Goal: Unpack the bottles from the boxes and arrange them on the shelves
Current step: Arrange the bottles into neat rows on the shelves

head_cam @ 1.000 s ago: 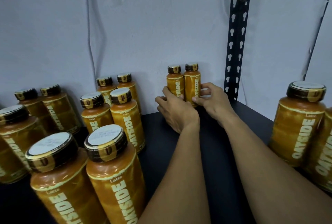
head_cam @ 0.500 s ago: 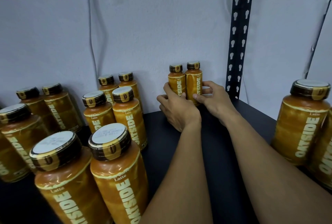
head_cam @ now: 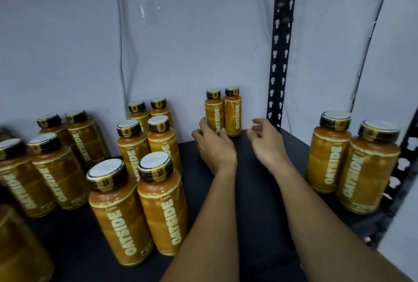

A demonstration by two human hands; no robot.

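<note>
Two bottles held by left fingers only.

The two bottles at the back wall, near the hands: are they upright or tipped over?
Upright. The two bottles stand side by side on the shelf, with their caps on top.

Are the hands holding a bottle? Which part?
The left hand grips the left bottle of the far pair around its lower body; the right hand holds nothing.
</note>
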